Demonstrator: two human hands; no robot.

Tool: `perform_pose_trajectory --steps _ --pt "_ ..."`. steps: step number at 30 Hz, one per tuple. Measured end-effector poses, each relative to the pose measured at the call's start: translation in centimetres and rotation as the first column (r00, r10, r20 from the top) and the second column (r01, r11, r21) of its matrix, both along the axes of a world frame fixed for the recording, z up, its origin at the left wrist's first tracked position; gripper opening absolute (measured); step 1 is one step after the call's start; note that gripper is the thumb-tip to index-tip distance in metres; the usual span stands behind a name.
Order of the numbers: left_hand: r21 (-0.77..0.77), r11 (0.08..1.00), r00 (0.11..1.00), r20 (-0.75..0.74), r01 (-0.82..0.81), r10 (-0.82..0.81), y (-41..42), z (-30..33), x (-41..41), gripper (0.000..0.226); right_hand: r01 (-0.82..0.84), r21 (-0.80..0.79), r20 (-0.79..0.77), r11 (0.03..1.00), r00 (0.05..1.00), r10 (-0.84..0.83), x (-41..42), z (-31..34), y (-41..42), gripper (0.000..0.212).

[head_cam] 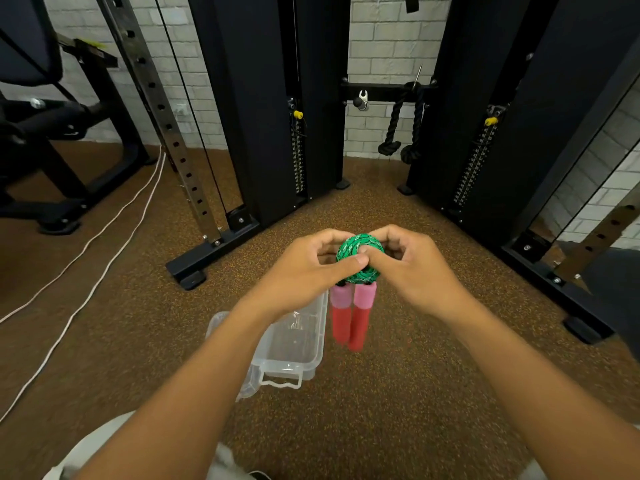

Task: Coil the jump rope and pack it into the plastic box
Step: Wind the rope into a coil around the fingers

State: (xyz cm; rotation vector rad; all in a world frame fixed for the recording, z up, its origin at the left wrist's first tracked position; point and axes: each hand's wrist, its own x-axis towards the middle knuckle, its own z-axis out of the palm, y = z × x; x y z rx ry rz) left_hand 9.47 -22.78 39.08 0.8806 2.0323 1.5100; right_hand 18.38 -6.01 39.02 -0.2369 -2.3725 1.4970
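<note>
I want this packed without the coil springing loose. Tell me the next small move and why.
Probably lower the bundle toward the clear plastic box, keeping both grips. The green rope coil looks fully wound, pinched between the left hand and right hand, with the pink-and-red handles hanging below. The box sits open on the floor, below and slightly left.

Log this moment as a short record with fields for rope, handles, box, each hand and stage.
rope: green braided jump rope, wound into a tight coil
handles: pink-and-red foam handles, hanging below the coil
box: clear plastic box, open, on the brown floor
left hand: pinches the coil
right hand: grips the coil
stage: coiled, not yet packed
</note>
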Motion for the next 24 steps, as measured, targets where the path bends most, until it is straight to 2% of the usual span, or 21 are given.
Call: perform_pose_trajectory --steps 3,6,9,11,13,15,16,18,19,21,22,24 --pt "0.042 0.996 0.997 -0.031 -0.075 0.076 -0.3 0.2 -0.3 0.033 0.018 -0.158 0.019 0.987 1.000 -0.016 -0.3 -0.2 -0.5 0.013" --pt "0.048 0.994 0.994 -0.043 -0.103 0.105 -1.0 0.4 -1.0 0.034 0.010 -0.363 0.053 0.932 0.999 0.010 -0.7 -0.2 -1.2 0.021" --pt "0.091 0.987 0.991 -0.012 -0.133 0.135 -1.8 0.8 -1.5 0.033 -0.108 -0.598 0.011 0.794 0.990 0.143 -0.7 0.6 -1.5 0.037" --pt "0.125 0.980 0.987 -0.010 -0.155 0.158 -2.3 1.1 -1.8 0.032 -0.191 -0.680 -0.050 0.708 0.975 0.216 -0.5 1.3 -1.6 0.047" --pt "0.153 0.973 0.984 -0.020 -0.171 0.176 -2.8 1.5 -2.0 0.031 -0.209 -0.646 -0.078 0.734 0.975 0.209 -0.7 1.7 -1.8 0.045" --pt "0.189 0.965 0.983 0.008 -0.183 0.185 -3.3 1.9 -2.2 0.030 -0.159 -0.575 -0.107 0.803 0.987 0.119 -0.8 1.6 -1.8 0.043" --pt "0.203 0.962 0.983 0.024 -0.182 0.180 -3.6 2.0 -2.2 0.030 -0.126 -0.544 -0.123 0.830 0.990 0.070 -0.8 1.4 -1.6 0.049" --pt "0.218 0.960 0.984 0.041 -0.176 0.171 -4.1 2.3 -2.2 0.030 -0.090 -0.475 -0.122 0.875 0.992 0.035 -0.9 0.5 -1.0 0.074" --pt "0.230 0.958 0.985 0.051 -0.173 0.165 -4.4 2.4 -2.2 0.030 -0.102 -0.422 -0.076 0.901 0.994 0.077 -0.8 0.0 -0.9 0.087" --pt "0.265 0.949 0.984 0.098 -0.169 0.148 -5.1 2.5 -2.3 0.031 -0.216 -0.288 0.130 0.933 0.956 0.261 -0.5 -1.6 -1.3 0.108" --pt "0.281 0.943 0.981 0.129 -0.177 0.145 -5.3 2.7 -2.3 0.032 -0.287 -0.240 0.228 0.927 0.912 0.341 -0.3 -2.7 -2.1 0.114" --pt "0.315 0.927 0.969 0.202 -0.203 0.143 -5.7 2.7 -2.5 0.032 -0.318 -0.219 0.281 0.922 0.885 0.372 -0.1 -5.2 -4.1 0.115"
